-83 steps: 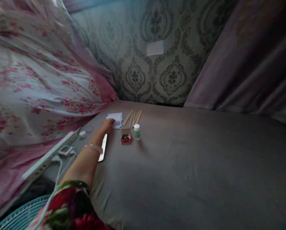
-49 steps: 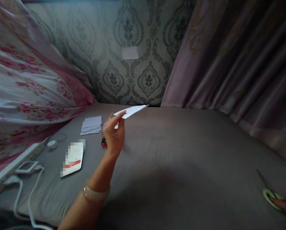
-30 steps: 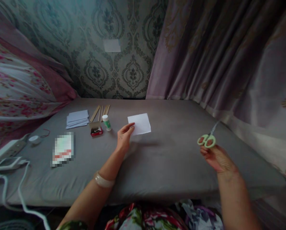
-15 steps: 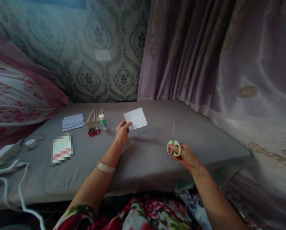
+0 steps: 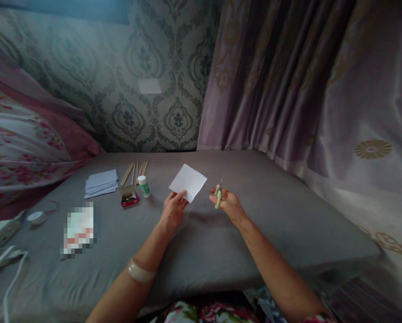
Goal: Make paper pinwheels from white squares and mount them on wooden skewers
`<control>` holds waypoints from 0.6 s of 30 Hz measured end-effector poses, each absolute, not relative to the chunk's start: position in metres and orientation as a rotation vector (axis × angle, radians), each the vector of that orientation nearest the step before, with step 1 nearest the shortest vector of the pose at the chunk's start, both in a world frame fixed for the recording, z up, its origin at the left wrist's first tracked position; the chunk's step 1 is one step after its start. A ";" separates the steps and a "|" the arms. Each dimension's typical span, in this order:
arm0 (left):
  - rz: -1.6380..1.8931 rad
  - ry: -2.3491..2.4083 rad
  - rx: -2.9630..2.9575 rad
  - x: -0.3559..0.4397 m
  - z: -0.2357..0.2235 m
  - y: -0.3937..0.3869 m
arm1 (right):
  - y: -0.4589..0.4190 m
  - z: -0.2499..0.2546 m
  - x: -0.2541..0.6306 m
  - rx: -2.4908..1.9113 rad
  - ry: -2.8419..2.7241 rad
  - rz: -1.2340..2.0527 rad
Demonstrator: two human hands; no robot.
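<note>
Between the thumb and fingers of my left hand [image 5: 174, 208] is a square white sheet of paper [image 5: 189, 179], tilted above the grey-covered surface. My right hand [image 5: 231, 206] grips a pair of scissors [image 5: 218, 196] by its pale green handles. The thin blades point up and away, just right of the paper and apart from it. Left of my left hand stands a white bottle [image 5: 143, 186] with a green label. Beside it an open small red box [image 5: 129, 199] holds small dark pieces that I cannot make out.
A stack of white paper [image 5: 101, 183] lies at the left, near several wooden sticks [image 5: 133, 172]. Closer in are a blurred-out phone-like object [image 5: 78, 231], a round white item [image 5: 36, 218] and a power strip [image 5: 2, 231] with cables. Curtains [image 5: 288, 89] hang at right.
My left hand took a sheet from the stack and brought it to the middle. My right hand came in from the right with the scissors, close to the paper, which has been turned.
</note>
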State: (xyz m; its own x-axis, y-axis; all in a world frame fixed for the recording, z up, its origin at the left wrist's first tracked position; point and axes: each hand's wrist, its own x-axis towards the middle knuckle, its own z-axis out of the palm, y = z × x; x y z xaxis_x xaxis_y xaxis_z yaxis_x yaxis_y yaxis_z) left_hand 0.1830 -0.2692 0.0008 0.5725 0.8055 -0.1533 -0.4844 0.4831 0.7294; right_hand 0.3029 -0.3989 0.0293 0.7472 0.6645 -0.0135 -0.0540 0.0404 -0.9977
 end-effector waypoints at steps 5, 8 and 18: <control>0.886 0.571 0.654 0.181 -0.001 -0.262 | -0.359 0.025 0.309 -1.329 -0.613 0.704; 0.894 0.590 0.657 0.182 -0.003 -0.260 | -0.345 0.021 0.307 -1.290 -0.655 0.756; 0.765 0.687 0.807 0.186 -0.009 -0.268 | -0.338 0.007 0.311 -1.274 -0.503 0.705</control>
State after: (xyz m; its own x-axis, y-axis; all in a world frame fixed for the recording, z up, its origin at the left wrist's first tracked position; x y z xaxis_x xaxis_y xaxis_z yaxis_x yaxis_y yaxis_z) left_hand 0.1860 -0.2679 -0.0093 0.5426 0.8050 -0.2400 -0.3256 0.4650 0.8233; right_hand 0.3114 -0.3377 0.0069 0.6936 0.7192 -0.0402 -0.1950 0.1337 -0.9717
